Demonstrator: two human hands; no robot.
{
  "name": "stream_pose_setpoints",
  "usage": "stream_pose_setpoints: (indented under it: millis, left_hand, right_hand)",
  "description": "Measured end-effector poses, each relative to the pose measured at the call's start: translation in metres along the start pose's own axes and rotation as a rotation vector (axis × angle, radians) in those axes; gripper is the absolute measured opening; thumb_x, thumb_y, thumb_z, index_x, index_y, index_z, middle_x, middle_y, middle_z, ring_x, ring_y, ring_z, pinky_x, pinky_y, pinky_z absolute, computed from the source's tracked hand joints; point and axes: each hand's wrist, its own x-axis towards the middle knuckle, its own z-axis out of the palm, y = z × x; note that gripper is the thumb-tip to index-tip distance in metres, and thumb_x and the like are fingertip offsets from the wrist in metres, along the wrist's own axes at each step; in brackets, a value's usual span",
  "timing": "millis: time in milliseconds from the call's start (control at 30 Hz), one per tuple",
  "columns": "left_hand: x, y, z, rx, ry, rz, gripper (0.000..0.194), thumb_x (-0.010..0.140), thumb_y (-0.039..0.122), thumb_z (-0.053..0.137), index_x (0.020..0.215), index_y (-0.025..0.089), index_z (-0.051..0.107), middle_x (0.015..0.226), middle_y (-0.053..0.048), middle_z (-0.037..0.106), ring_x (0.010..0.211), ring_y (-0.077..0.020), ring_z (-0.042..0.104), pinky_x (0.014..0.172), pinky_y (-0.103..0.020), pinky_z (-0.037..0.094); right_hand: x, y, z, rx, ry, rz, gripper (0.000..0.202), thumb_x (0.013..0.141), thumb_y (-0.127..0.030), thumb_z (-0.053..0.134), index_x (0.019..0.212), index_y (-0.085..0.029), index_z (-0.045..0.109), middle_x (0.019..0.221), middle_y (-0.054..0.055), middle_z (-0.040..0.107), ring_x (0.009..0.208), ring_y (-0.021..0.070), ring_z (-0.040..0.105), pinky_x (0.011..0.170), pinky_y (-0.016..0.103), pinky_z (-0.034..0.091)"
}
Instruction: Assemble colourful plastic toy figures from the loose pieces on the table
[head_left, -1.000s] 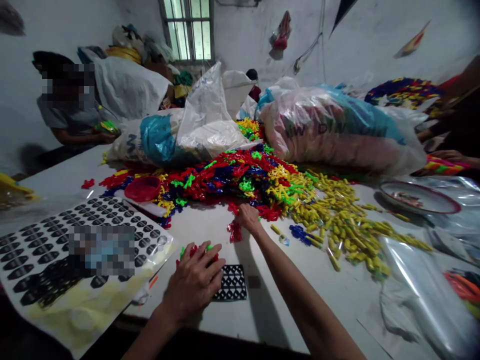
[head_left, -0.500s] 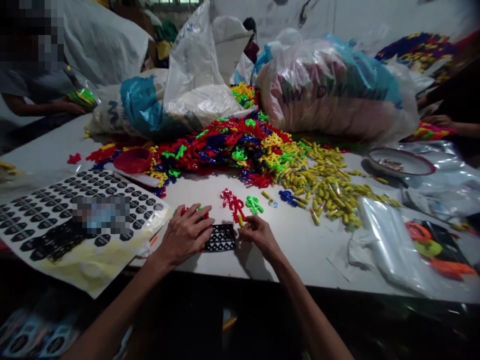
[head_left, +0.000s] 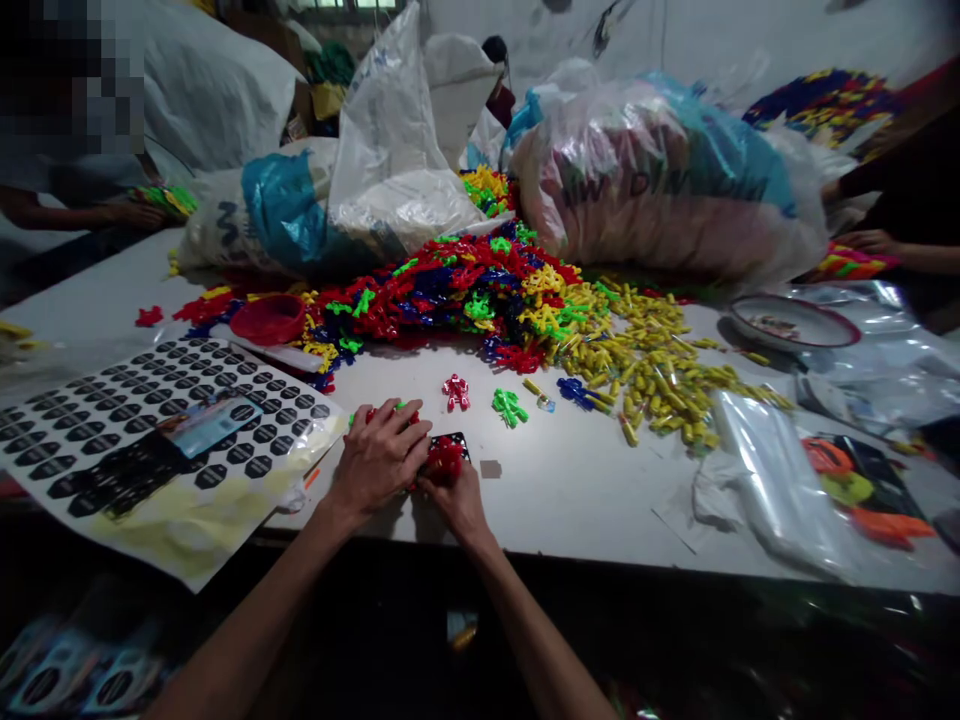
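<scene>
My left hand (head_left: 381, 455) lies flat with its fingers stretched over several red and green plastic figures, which show only at its edges. Partly covered by both hands is a black perforated strip (head_left: 461, 440). My right hand (head_left: 459, 500) is closed, pinching a red toy figure (head_left: 445, 458) over that strip, right against the left fingertips. Just beyond the hands stand out a loose red figure (head_left: 455, 392), a green figure (head_left: 510, 407) and a blue figure (head_left: 576, 392). A small yellow tube (head_left: 535, 391) rests between the last two.
A heap of coloured figures (head_left: 435, 295) and many yellow tubes (head_left: 660, 370) lie behind, before large stuffed bags (head_left: 660, 190). To the left is a sticker sheet (head_left: 150, 400); to the right, clear plastic bags (head_left: 772, 480) and a dish (head_left: 795, 325). Other people work at both sides.
My right hand has moved left, carrying a red figure from the bare table onto the black strip. My left hand has stayed nearly in place.
</scene>
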Motion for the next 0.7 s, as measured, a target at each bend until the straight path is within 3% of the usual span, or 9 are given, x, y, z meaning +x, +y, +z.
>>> stream_pose_setpoints:
  millis: [233,300,367,467,500,567,633,700]
  left_hand:
    - [-0.001,-0.001,0.003,-0.019,-0.005,-0.008,0.023,0.089,0.029,0.042,0.101,0.026,0.062,0.124,-0.002,0.056,0.111,-0.0267,0.048,0.087,-0.046,0.034]
    - [-0.002,-0.004,0.004,-0.027,-0.012,-0.006,0.024,0.089,0.032,0.043,0.101,0.025,0.062,0.124,-0.004,0.055,0.112,-0.0280,0.048,0.088,-0.047,0.034]
    - [-0.003,-0.006,0.001,-0.030,-0.003,0.010,0.024,0.088,0.033,0.044,0.101,0.025,0.063,0.125,-0.005,0.054,0.114,-0.0295,0.047,0.090,-0.050,0.032]
    - [-0.005,0.005,-0.010,-0.023,0.105,0.042,0.026,0.087,0.029,0.045,0.108,0.024,0.060,0.129,-0.008,0.051,0.119,-0.0316,0.042,0.096,-0.057,0.024]
    - [-0.004,0.014,-0.012,-0.033,0.163,0.054,0.027,0.087,0.028,0.046,0.111,0.023,0.058,0.129,-0.009,0.050,0.121,-0.0317,0.041,0.098,-0.058,0.021]
    - [0.000,0.042,-0.009,-0.098,0.252,0.094,0.031,0.086,0.023,0.048,0.116,0.021,0.055,0.128,-0.010,0.051,0.121,-0.0295,0.041,0.101,-0.055,0.020]
    - [0.012,0.074,0.010,-0.210,0.234,0.171,0.034,0.084,0.015,0.045,0.116,0.021,0.054,0.127,-0.008,0.053,0.120,-0.0245,0.043,0.102,-0.048,0.024]
    - [0.033,0.099,0.044,-0.283,0.081,0.171,0.043,0.080,0.005,0.041,0.119,0.021,0.052,0.130,-0.006,0.051,0.121,-0.0225,0.042,0.101,-0.044,0.029]
  right_hand:
    - [-0.003,-0.011,0.009,-0.697,-0.139,-0.135,0.031,0.067,-0.009,0.053,0.097,-0.015,0.059,0.099,0.011,0.061,0.078,0.0201,0.058,0.068,0.029,0.043]
    - [-0.006,-0.014,0.011,-0.734,-0.152,-0.119,0.036,0.068,-0.009,0.053,0.103,-0.014,0.057,0.105,0.013,0.059,0.082,0.0209,0.058,0.070,0.030,0.043]
    - [-0.005,-0.011,0.000,-0.634,-0.201,-0.139,0.034,0.070,-0.011,0.054,0.104,-0.015,0.057,0.101,0.010,0.061,0.081,0.0195,0.058,0.069,0.029,0.043]
    - [0.010,-0.002,-0.051,-0.443,-0.245,-0.164,0.040,0.069,-0.017,0.062,0.109,-0.018,0.056,0.090,0.002,0.064,0.075,0.0154,0.058,0.065,0.024,0.043]
    - [0.020,0.000,-0.075,-0.458,-0.196,-0.131,0.043,0.069,-0.019,0.063,0.112,-0.018,0.055,0.089,0.002,0.064,0.074,0.0149,0.059,0.065,0.023,0.043]
    - [0.046,0.001,-0.120,-0.666,0.043,0.016,0.037,0.075,-0.018,0.057,0.111,-0.016,0.055,0.094,0.005,0.064,0.082,0.0158,0.059,0.070,0.023,0.042]
    - [0.075,-0.001,-0.153,-0.853,0.166,0.136,0.028,0.080,-0.017,0.049,0.107,-0.015,0.058,0.099,0.009,0.063,0.091,0.0186,0.057,0.072,0.025,0.040]
    - [0.101,-0.004,-0.167,-0.917,0.178,0.166,0.022,0.081,-0.017,0.049,0.098,-0.014,0.062,0.103,0.012,0.062,0.093,0.0209,0.057,0.071,0.027,0.039]
